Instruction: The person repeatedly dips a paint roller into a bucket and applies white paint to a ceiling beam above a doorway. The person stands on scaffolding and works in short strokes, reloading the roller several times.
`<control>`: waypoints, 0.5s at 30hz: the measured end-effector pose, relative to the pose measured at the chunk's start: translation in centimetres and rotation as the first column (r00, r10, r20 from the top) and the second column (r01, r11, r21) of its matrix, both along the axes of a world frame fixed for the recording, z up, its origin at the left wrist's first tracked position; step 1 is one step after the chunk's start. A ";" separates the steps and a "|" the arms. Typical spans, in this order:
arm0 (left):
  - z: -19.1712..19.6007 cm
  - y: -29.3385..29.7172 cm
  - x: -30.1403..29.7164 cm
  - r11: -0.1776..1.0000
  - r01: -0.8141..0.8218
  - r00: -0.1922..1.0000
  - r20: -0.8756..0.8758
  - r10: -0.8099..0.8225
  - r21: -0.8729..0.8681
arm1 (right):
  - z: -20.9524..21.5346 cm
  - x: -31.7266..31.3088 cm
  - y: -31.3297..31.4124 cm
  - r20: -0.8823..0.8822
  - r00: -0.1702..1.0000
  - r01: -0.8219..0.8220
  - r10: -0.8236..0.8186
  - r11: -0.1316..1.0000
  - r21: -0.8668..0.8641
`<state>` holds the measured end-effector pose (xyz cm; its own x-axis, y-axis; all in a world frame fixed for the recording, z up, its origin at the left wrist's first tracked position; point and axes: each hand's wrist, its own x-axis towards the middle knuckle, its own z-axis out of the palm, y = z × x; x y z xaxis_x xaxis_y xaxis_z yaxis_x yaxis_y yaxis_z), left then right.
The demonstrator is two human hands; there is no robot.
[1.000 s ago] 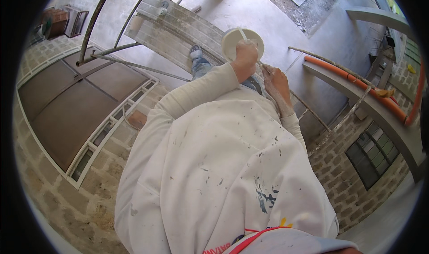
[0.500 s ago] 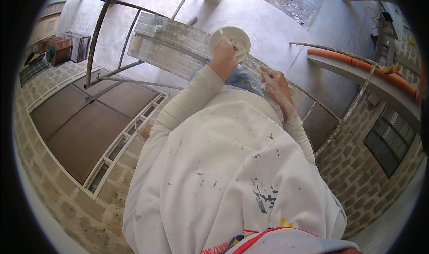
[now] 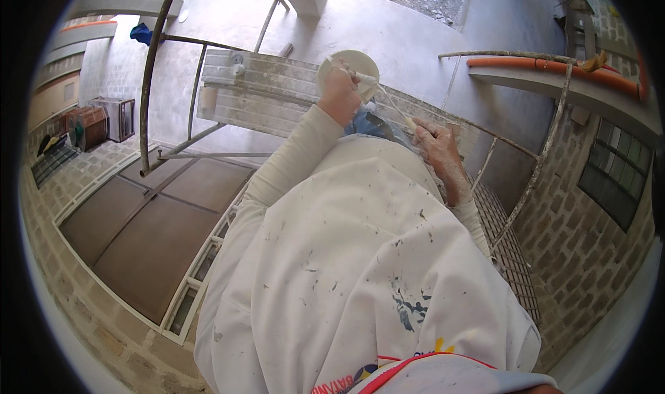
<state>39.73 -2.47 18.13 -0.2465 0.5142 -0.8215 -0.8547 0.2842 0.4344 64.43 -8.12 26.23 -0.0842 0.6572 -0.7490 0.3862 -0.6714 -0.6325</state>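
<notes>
My left hand [image 3: 339, 93] is closed at the near side of a round white bucket [image 3: 365, 61], gripping it beyond my waist. A short white bar sticks out beside those fingers; I cannot tell if it belongs to the bucket. My right hand [image 3: 438, 148] is closed around the pale handle of what looks like a small paint roller [image 3: 365, 79]. Its thin rod runs up and left from that hand, and its white head lies at the bucket's near rim, close to my left fingers. The bucket's contents are mostly hidden.
Below the bucket runs a metal scaffold platform [image 3: 270, 82]. Scaffold pipes [image 3: 147, 103] stand at the left, and a thin rail [image 3: 512, 148] slants at the right. An orange pipe [image 3: 547, 66] lies on a ledge. A blue cloth [image 3: 140, 34] hangs at the far left.
The roller's white head has come up into sight at the bucket's rim. My right hand has shifted slightly right and down. The view has turned a little.
</notes>
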 end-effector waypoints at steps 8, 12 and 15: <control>-1.1 -0.7 -2.5 0.999 0.012 0.998 0.067 -0.009 -0.043 | 1.4 1.0 -3.8 -0.136 0.975 0.176 -0.176 0.984 -0.013; -2.2 -2.1 -3.0 0.997 0.076 0.997 0.008 -0.076 0.023 | 1.2 1.7 -5.4 -0.351 0.882 0.324 -0.314 0.945 -0.030; -3.2 -3.0 -3.2 0.975 0.153 0.986 -0.097 -0.138 0.160 | 1.8 0.7 -5.5 -0.497 0.788 0.418 -0.364 0.909 -0.005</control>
<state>36.53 -5.49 14.95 -0.2237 0.6776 -0.7006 -0.7677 0.3204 0.5550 65.16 -13.58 28.01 -0.1313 0.7804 -0.6114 -0.2626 -0.6220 -0.7376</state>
